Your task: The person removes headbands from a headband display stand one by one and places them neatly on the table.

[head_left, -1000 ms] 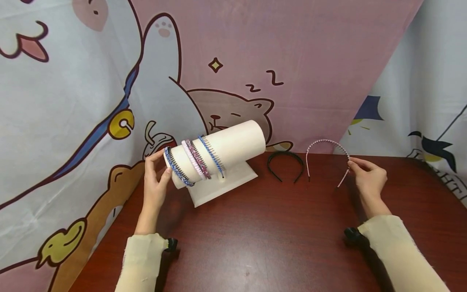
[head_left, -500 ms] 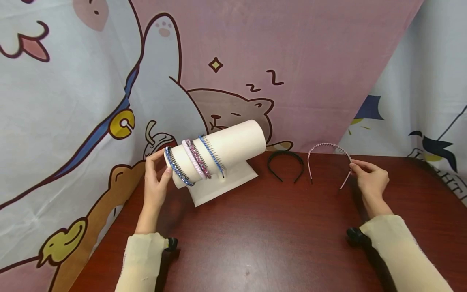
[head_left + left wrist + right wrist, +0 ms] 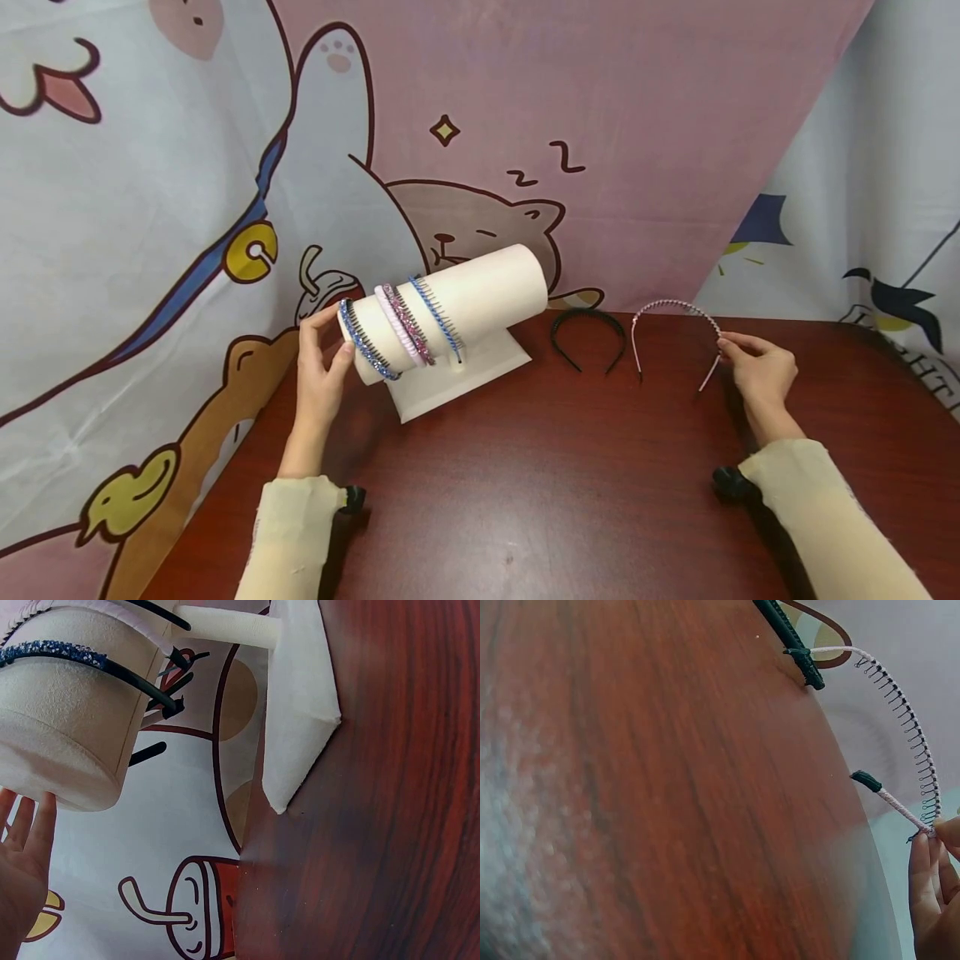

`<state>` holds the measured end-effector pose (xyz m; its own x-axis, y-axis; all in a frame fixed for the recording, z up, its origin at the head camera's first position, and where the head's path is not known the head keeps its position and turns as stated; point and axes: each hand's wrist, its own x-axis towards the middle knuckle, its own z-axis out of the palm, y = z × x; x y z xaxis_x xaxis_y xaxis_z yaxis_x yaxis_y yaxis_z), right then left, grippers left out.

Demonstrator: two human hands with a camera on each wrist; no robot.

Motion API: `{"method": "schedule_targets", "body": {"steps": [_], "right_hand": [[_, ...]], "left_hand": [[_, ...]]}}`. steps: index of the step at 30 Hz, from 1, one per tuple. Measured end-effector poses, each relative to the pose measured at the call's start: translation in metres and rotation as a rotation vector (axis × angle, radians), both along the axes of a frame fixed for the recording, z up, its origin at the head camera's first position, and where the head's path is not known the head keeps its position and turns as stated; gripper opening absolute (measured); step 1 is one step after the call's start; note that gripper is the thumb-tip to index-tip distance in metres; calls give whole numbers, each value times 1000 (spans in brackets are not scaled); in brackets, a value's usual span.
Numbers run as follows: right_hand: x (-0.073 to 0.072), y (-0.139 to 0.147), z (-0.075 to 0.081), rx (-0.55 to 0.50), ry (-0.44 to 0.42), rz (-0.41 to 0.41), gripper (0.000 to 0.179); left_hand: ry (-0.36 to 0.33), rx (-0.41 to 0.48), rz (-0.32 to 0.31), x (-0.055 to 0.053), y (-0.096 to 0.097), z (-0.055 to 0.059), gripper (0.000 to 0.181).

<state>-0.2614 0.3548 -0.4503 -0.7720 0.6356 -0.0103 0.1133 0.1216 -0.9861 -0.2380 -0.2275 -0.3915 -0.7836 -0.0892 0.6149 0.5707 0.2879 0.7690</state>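
My right hand (image 3: pixel 761 372) pinches one side of a slim pink-and-white headband (image 3: pixel 677 303) between thumb and fingertips. It hangs as an arch with dark-tipped ends pointing down, and the right wrist view shows small wire teeth (image 3: pixel 907 712) along its inner side. At the left end of a cream roll-shaped headband stand (image 3: pixel 491 287), my left hand (image 3: pixel 321 371) rests with its fingertips against the roll. Straight fingers (image 3: pixel 43 825) touch that end in the left wrist view. The roll carries a glittery blue headband (image 3: pixel 360 342), a pale pink one (image 3: pixel 397 327), a glittery pink one (image 3: pixel 408 325) and a blue toothed one (image 3: pixel 435 315).
A black headband (image 3: pixel 588 313) lies on the dark red-brown table (image 3: pixel 540 492), between the stand and my right hand. The stand's flat base (image 3: pixel 427 400) rests on the table. Cartoon-printed cloth (image 3: pixel 637 150) hangs behind and along the left side.
My right hand has shifted slightly right and lowered the pink headband a little. The left hand stays at the roll's end, and the stand has not moved.
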Motion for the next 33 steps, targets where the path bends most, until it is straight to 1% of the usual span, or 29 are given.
{"method": "schedule_targets", "body": {"steps": [3,6,12,13,14,15,16,22,27,33], "right_hand": [[-1,1,-2,14,-8,5,26],[-2,2,-3,19,-16,15,27],[-4,3,-5,25,-38,27,32],[-4,3,-6,30,-38,28,33],[-4,3,-6,36,-39,29,33],[-4,3,-6,39,-41,30,33],[-5,4,-7,44,-45,35,33],[-6,5,-8,36,-56,64,27],[-7,6,-9,29,-73,69,21],[-9,6,-9,23,-99,72,14]], "left_hand": [[-5,1,4,0,0,1,59],[-12,5,2,2,2,4,60],[-17,-15,12,20,15,26,59],[-18,-18,15,22,16,29,59],[-22,-19,15,22,16,29,59],[-21,-18,16,22,16,29,59],[-18,-15,15,19,14,25,59],[10,-1,4,-1,1,0,56],[34,-3,0,-1,1,-1,56],[30,3,-8,0,1,0,57]]}}
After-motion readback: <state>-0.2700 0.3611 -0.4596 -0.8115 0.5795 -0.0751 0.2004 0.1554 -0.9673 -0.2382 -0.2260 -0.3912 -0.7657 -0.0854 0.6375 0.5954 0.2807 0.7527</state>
